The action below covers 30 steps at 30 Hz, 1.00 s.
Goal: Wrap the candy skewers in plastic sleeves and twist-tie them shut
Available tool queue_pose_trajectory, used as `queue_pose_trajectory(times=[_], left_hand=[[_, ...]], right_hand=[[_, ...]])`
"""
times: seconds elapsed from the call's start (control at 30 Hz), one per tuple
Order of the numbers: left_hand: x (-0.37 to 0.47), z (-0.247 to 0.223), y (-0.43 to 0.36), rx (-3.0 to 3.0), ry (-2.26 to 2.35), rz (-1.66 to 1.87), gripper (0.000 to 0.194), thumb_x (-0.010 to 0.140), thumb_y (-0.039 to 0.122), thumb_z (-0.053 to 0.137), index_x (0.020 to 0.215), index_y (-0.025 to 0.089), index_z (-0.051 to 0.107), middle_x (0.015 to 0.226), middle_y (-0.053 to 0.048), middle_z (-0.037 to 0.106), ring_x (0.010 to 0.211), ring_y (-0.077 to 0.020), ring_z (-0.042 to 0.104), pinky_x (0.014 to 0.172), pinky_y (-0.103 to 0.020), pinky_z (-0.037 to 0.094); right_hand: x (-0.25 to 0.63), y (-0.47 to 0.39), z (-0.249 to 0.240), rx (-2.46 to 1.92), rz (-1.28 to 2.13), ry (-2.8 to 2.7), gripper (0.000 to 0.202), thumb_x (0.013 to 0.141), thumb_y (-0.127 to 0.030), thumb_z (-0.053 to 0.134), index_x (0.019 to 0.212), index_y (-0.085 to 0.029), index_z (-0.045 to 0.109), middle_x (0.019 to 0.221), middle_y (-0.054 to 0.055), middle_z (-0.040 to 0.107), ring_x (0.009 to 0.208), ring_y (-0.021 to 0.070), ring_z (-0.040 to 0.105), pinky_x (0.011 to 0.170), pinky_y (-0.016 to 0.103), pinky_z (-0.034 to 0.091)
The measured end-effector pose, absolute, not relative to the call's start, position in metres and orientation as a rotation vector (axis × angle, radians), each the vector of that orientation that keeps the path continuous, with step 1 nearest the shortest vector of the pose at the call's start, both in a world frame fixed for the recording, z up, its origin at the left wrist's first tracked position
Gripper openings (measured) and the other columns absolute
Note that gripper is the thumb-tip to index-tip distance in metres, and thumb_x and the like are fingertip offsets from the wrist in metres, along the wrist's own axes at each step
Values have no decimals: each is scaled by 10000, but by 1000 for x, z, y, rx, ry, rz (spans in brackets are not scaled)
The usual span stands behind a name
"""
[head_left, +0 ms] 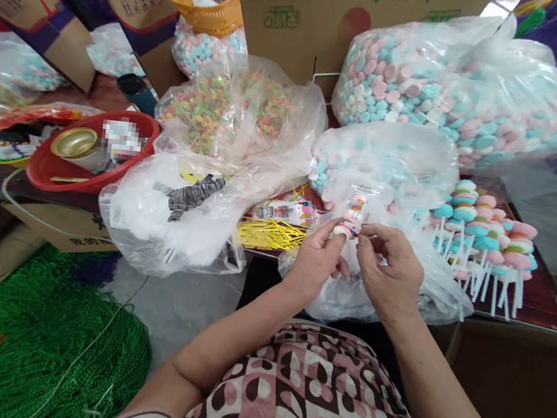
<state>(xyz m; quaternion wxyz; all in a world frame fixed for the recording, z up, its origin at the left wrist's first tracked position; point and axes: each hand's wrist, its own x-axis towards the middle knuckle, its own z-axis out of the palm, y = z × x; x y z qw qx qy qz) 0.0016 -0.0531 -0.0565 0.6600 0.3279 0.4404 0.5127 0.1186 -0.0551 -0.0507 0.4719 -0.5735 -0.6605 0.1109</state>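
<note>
A small marshmallow candy in a clear printed wrapper [358, 208] is upright in front of me, over the bags at the table's front edge. My left hand [320, 259] is closed on its lower end, thumb and forefinger pinching it. Just right of it is my right hand [393, 266], thumb and fingertips pressed together by the wrapper; whether something thin sits between them is hidden. Yellow twist ties [273, 234] lie left of my left hand, with printed wrappers [291, 210] behind them. To the right are several stacked marshmallow sticks [486, 236], with white stems toward me.
Large bags of pastel marshmallows [398, 82] stand behind my hands. Further left are a bag of colourful ring candies [209, 107], a clear bag with a grey striped bundle [197, 194] and a red basin [42, 165]. Green netting [68, 326] covers the floor at left.
</note>
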Motion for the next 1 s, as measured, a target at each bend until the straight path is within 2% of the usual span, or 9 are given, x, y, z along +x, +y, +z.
queue_pose_trajectory(times=[0.1,0.3,0.5,0.7,0.77,0.9,1.0], left_hand=[[1,-57,-53,767,999,1161,417,860,411,618,1238,236,641,580,57,556,401,-72,529,386,-183,299],[0,-54,-55,863,1029,1145,438,900,361,550,1309,215,605,583,57,547,408,-61,532,392,-161,314],[-2,-59,-55,985,1112,1108,437,912,344,519,1324,223,598,506,67,519,400,-83,528,389,-168,326],[0,-64,-53,1084,1155,1084,410,909,299,485,1286,217,624,538,56,564,389,-83,514,386,-176,355],[0,-65,-53,1052,1143,1078,437,908,304,483,1314,202,605,514,59,556,373,-85,495,377,-180,354],[-1,-66,-52,930,1110,1093,528,877,316,538,1386,173,542,489,60,558,410,-110,551,383,-180,371],[-1,-67,-52,886,1114,1107,512,868,278,531,1367,166,558,472,63,551,410,-106,556,390,-172,369]], right_hand=[[122,-51,-51,-1317,5,-1828,135,900,-203,578,969,-215,694,944,68,731,757,161,689,690,279,539],[129,-44,-53,-1244,-278,-1934,125,883,-161,589,932,-196,698,833,47,746,730,173,708,622,259,510],[129,-41,-49,-1358,-276,-1972,125,828,-174,570,797,-200,688,708,24,715,626,168,677,563,254,473],[123,-39,-43,-1356,-52,-1898,113,763,-165,550,703,-208,636,654,6,686,511,135,589,531,249,457],[121,-42,-42,-1309,-33,-1882,113,756,-148,542,698,-211,616,634,-6,667,502,125,571,527,243,449],[124,-47,-48,-1212,-122,-1924,122,748,-105,538,720,-210,595,611,-21,634,515,119,572,519,232,430],[130,-48,-56,-1188,-114,-1962,120,756,-97,548,738,-206,597,613,-22,629,511,117,572,502,228,423]])
